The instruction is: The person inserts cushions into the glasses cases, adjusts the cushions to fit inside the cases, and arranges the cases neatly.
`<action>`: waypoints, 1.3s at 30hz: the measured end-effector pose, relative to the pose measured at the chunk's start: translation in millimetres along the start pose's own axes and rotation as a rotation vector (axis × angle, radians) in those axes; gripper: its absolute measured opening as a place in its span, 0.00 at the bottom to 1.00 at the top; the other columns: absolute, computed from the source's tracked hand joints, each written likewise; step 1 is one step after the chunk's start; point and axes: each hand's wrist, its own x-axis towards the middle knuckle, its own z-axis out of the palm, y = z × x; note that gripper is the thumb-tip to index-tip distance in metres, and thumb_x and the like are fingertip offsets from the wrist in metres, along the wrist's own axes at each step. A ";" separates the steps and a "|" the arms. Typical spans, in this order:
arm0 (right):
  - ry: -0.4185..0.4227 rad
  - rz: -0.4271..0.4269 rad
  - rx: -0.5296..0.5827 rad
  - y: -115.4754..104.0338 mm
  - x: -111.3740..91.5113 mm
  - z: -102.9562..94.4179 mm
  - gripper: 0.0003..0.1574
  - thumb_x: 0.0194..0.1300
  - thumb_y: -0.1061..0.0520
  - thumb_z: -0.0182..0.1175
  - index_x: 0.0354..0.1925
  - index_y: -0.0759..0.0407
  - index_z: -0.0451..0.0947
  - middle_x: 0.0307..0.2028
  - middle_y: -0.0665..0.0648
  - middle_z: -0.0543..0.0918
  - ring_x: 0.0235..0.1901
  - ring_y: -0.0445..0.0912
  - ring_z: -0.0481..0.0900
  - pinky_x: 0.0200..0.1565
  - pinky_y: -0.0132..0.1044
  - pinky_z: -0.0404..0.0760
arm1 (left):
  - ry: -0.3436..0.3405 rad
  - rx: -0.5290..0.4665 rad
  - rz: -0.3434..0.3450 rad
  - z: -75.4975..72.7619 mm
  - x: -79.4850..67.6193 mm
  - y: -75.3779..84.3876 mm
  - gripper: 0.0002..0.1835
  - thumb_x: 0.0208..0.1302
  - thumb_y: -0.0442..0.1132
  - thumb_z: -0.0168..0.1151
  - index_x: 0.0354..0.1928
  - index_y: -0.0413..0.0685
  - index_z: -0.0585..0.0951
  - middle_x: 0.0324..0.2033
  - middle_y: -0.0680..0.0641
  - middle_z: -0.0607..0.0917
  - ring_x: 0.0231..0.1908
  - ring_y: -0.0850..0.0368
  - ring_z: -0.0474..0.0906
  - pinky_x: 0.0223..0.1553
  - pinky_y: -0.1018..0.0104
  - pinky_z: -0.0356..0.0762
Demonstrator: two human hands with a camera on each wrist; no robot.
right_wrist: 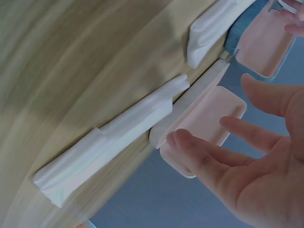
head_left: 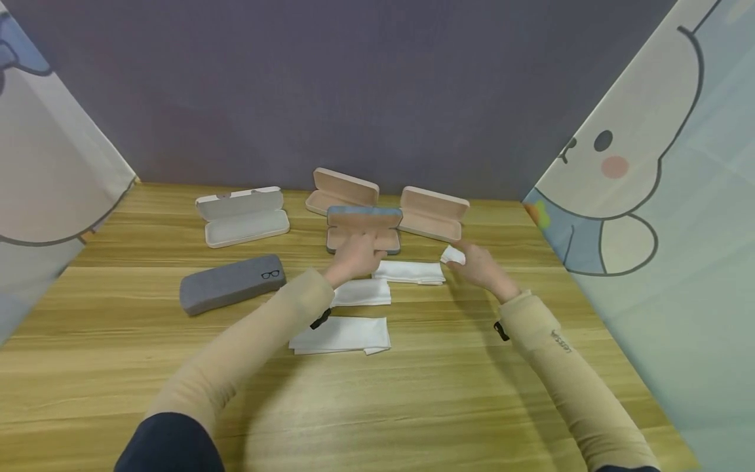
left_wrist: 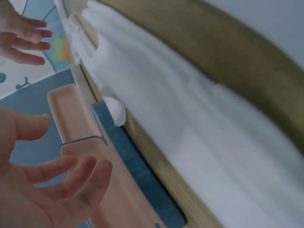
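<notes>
My left hand [head_left: 354, 257] reaches over a blue glasses case [head_left: 364, 213] that lies open with its pink lining up. In the left wrist view its fingers [left_wrist: 95, 187] are loosely bent, with nothing held. To the right, my right hand [head_left: 479, 267] is beside a small white folded cloth [head_left: 453, 254], just in front of an open pink glasses case [head_left: 434, 204]. The right wrist view shows that hand's fingers [right_wrist: 199, 152] spread and holding nothing. Two white folded cloths, one nearer [head_left: 361, 293] and one farther [head_left: 409, 271], lie between the hands.
Another white cloth [head_left: 341, 334] lies nearest me on the wooden table [head_left: 425, 400]. On the left are a closed grey glasses case [head_left: 232, 283] and an open white one [head_left: 244, 228]. A pink open case [head_left: 347, 185] stands behind the blue one, near the grey backdrop [head_left: 330, 85].
</notes>
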 end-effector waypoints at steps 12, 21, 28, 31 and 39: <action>0.020 -0.049 -0.068 4.7 6.8 15.9 0.29 0.70 0.57 0.52 0.61 0.76 0.66 0.61 0.76 0.70 0.62 0.70 0.67 0.64 0.60 0.65 | -0.069 0.188 -0.097 17.5 1.5 1.0 0.19 0.72 0.47 0.51 0.50 0.37 0.78 0.52 0.35 0.78 0.30 0.51 0.75 0.26 0.64 0.76; -0.040 -0.036 -0.042 5.3 11.1 27.9 0.28 0.70 0.57 0.52 0.62 0.74 0.67 0.57 0.72 0.76 0.65 0.73 0.61 0.65 0.64 0.61 | -0.125 0.293 -0.115 24.5 1.2 -0.2 0.18 0.73 0.46 0.49 0.47 0.39 0.80 0.50 0.36 0.77 0.39 0.48 0.75 0.37 0.58 0.80; -0.029 -0.072 -0.100 6.6 14.2 35.1 0.26 0.70 0.58 0.54 0.59 0.75 0.69 0.45 0.70 0.84 0.54 0.66 0.76 0.69 0.62 0.55 | -0.124 0.333 -0.103 27.0 0.8 -0.8 0.16 0.72 0.43 0.51 0.49 0.38 0.80 0.50 0.36 0.77 0.47 0.43 0.74 0.43 0.55 0.80; -0.016 -0.076 -0.103 7.7 14.0 37.3 0.25 0.69 0.59 0.54 0.59 0.75 0.70 0.51 0.71 0.81 0.59 0.67 0.72 0.68 0.62 0.56 | -0.111 0.342 -0.101 28.1 1.2 -1.2 0.15 0.71 0.41 0.52 0.50 0.38 0.79 0.49 0.36 0.76 0.48 0.42 0.74 0.43 0.54 0.80; 0.006 -0.053 -0.107 9.5 13.8 42.2 0.25 0.70 0.58 0.54 0.59 0.73 0.71 0.57 0.72 0.77 0.57 0.70 0.71 0.59 0.61 0.71 | -0.108 0.330 -0.107 28.8 3.8 -1.3 0.13 0.71 0.38 0.51 0.51 0.39 0.78 0.49 0.36 0.76 0.47 0.42 0.73 0.42 0.54 0.79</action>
